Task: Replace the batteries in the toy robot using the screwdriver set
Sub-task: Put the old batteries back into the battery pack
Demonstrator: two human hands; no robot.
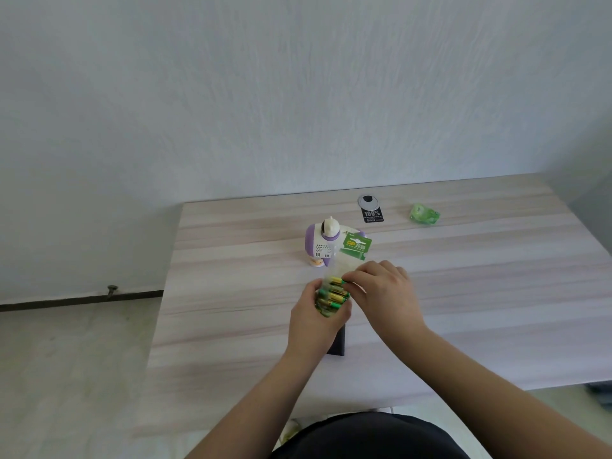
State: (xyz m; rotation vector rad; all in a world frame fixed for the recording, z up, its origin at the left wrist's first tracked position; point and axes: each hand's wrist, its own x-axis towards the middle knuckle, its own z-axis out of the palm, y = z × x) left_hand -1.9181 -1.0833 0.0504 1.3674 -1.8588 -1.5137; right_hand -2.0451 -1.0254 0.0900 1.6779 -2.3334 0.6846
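A view from a head-worn camera looks down at a pale wood-grain desk (463,293) set against a white wall. Both of the person's bare arms reach forward over it. The left hand (314,321) is curled around the lower end of a clear plastic battery pack (334,286), a firm grip that holds it above the desk. Inside the pack lies a row of green and gold batteries (332,298), stacked side by side. The pack's green card header (357,244) sticks up at the far end. The right hand (384,288) has its fingertips pinched on the uppermost battery at the pack's right edge; whether that battery is already free of the plastic is hard to tell. Just behind the pack stands the toy robot (321,245), white and purple, on the desk. Farther back lie a black tag (371,209) printed with "100%" and, to its right and apart from it, a crumpled green wrapper (425,214). A dark flat object (338,341) lies on the desk beneath the left hand, mostly hidden.
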